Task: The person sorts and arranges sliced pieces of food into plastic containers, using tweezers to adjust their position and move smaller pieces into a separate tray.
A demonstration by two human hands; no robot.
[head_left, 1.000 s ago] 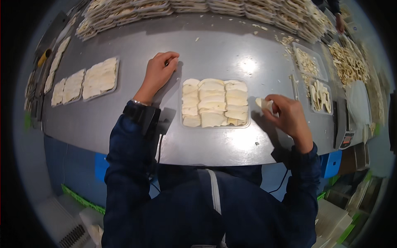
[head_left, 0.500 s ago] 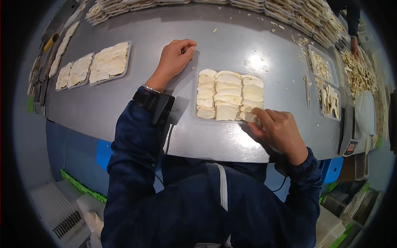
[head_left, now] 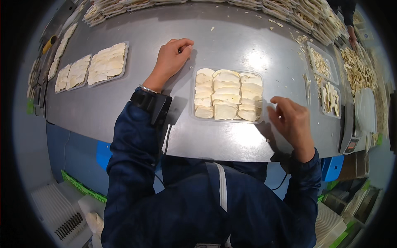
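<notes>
A clear plastic tray [head_left: 226, 96] holds pale slices laid in three overlapping columns, apparently sliced mushroom. Beside its right edge is my right hand [head_left: 289, 120], fingers loosely bent and apart, with no slice visible in them. My left hand [head_left: 173, 60] rests on the steel table [head_left: 223, 49] up and left of the tray, fingers curled; whatever they may hold is hidden. Farther left are packed trays of similar slices [head_left: 106, 64]. At the right, a small tray of longer slices [head_left: 330, 99] stands below a tray of small pieces [head_left: 318, 62].
Stacked filled trays [head_left: 310, 22] line the back. A pile of loose pieces [head_left: 357, 70] and a scale [head_left: 350, 138] are at the right. A co-worker's hand [head_left: 352, 35] reaches over the pile. A green crate [head_left: 80, 188] sits below at lower left.
My right hand brought a slice onto the tray's lower right corner, released it and has moved right. The view has shifted slightly. The co-worker's arm reached down and has since risen a little.
</notes>
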